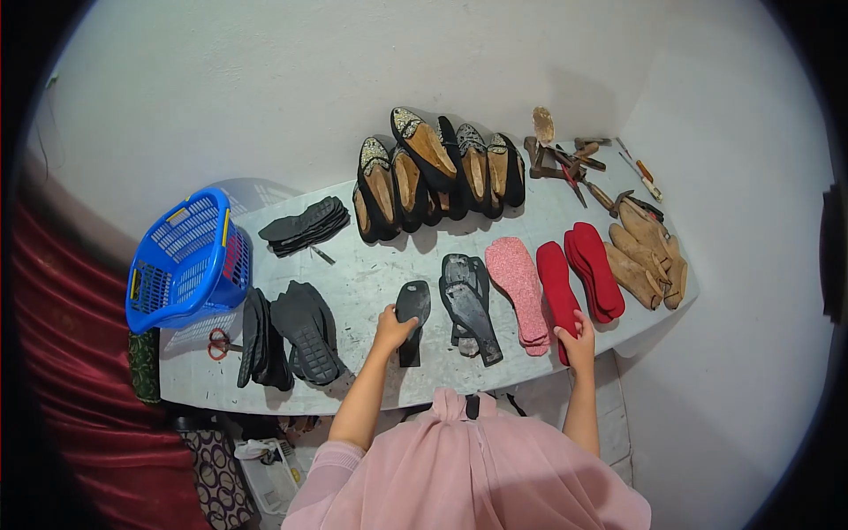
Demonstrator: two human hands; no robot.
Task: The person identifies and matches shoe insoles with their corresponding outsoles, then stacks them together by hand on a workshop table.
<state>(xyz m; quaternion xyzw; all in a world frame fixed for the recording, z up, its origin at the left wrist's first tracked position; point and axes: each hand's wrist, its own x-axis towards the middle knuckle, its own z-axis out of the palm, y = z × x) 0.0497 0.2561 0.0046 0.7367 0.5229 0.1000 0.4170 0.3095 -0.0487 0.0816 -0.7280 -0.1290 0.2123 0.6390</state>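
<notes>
My left hand is closed on the edge of a single black insole board at the front middle of the table. On the right, my right hand grips the lower end of a red insole. Between my hands lie a stack of dark, scuffed insole boards and a pile of pink speckled insoles. Just right of my right hand sits a stack of more red insoles.
Black shoes with glittery toes stand by the wall. Wooden shoe lasts and hammers lie right. Black soles, folded black pieces, red-handled scissors and a blue basket occupy the left side.
</notes>
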